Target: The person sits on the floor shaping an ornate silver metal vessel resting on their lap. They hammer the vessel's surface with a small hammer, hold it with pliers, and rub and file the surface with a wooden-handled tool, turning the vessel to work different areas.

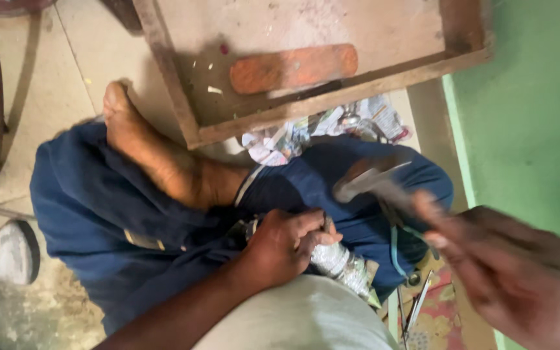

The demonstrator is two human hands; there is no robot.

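In the lap, over the crossed blue-trousered legs, the left hand (286, 246) is clenched round a crinkled clear plastic bottle (341, 264), pinning it steady; its long axis slants down-right. The blurred right hand (513, 272) grips what looks like a hammer (374, 185), head pointing up-left.

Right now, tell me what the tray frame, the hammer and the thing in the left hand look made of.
Tray frame: rough, unfinished brown wood with visible grain.
Hammer in the right hand: head looks like dull grey metal, though blurred.
Object under the left hand: shiny, crinkled clear plastic, seemingly a bottle.
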